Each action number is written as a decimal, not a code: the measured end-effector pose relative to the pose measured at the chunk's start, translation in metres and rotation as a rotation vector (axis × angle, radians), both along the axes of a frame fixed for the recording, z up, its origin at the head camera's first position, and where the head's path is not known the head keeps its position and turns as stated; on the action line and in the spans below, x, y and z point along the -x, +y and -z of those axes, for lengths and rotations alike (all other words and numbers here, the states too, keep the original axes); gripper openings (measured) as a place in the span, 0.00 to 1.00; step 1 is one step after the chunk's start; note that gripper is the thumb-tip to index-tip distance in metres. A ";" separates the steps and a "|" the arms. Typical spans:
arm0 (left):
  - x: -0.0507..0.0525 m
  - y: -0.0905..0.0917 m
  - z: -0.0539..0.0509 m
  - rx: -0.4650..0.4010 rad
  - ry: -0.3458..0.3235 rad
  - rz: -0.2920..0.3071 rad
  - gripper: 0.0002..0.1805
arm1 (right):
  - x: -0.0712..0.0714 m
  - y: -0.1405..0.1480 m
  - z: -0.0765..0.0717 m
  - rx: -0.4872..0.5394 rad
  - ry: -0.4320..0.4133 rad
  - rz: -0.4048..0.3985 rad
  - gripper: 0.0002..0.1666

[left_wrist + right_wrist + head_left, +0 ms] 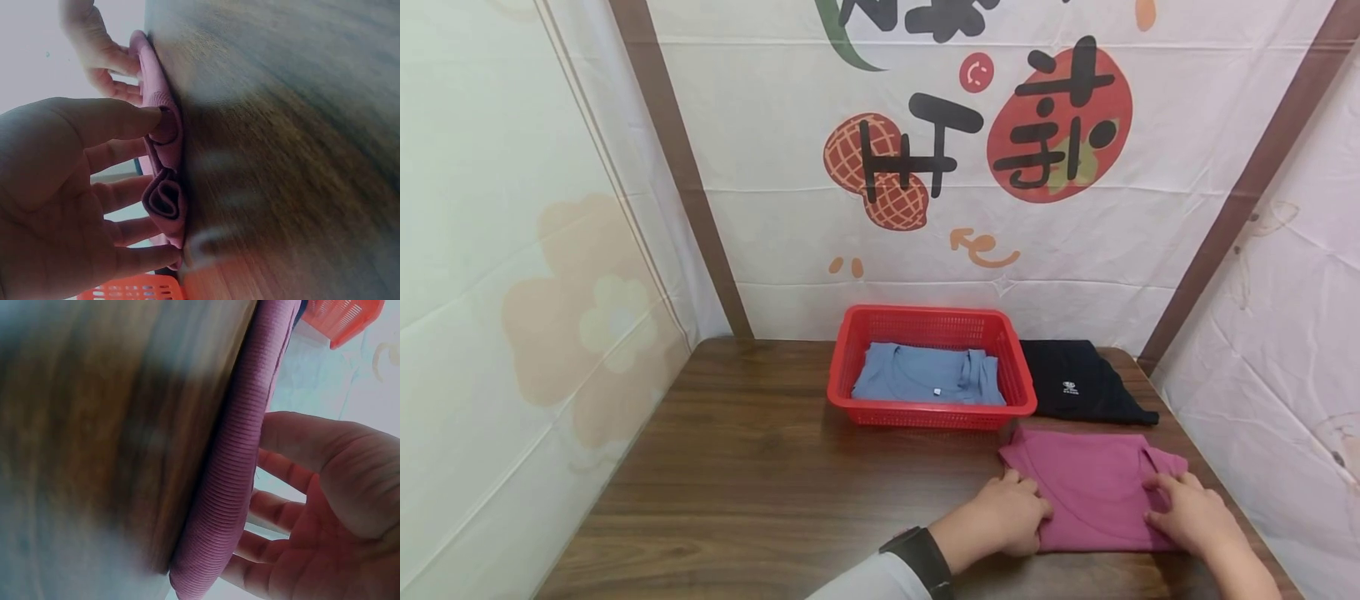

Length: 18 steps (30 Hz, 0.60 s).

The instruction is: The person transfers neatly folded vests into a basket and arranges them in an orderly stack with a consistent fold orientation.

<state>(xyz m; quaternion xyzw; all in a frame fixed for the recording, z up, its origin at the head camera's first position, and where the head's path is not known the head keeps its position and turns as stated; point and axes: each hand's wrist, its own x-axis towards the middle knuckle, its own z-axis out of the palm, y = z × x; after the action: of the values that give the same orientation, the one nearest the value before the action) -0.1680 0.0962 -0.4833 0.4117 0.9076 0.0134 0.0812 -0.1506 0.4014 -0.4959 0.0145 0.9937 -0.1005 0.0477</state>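
Note:
A folded pink garment [1090, 483] lies flat on the table's right part. My left hand [1011, 510] touches its left edge, and my right hand [1197, 515] rests on its right side. In the left wrist view, the left hand [69, 194] has its thumb and fairly straight fingers against the rolled, layered edge of the fabric [164, 140]; the other hand [100, 56] is beyond. The right wrist view has the right hand [337, 506] with its thumb on the ribbed pink fabric [231, 469] and loosely bent fingers beside it.
A red basket [932, 414] holding folded blue clothing [917, 375] stands at the table's back, behind and left of the pink garment. Beside it lies a folded black garment [1067, 383]. Printed cloth walls surround the wooden table [737, 467] at the back and both sides.

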 end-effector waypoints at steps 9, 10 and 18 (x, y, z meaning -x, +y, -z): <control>-0.007 -0.008 0.000 0.033 -0.029 0.000 0.21 | -0.006 -0.007 0.002 0.002 -0.019 -0.011 0.33; -0.008 -0.009 0.000 0.035 -0.029 -0.001 0.21 | -0.007 -0.007 0.002 0.003 -0.023 -0.012 0.33; -0.012 -0.015 -0.001 0.033 -0.019 -0.018 0.22 | -0.012 -0.013 0.003 -0.009 0.005 -0.024 0.32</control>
<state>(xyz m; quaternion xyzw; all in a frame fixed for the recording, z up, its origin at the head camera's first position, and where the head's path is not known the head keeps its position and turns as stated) -0.1563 0.0808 -0.4823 0.4019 0.9106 0.0030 0.0963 -0.1390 0.3882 -0.4988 0.0024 0.9943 -0.0955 0.0463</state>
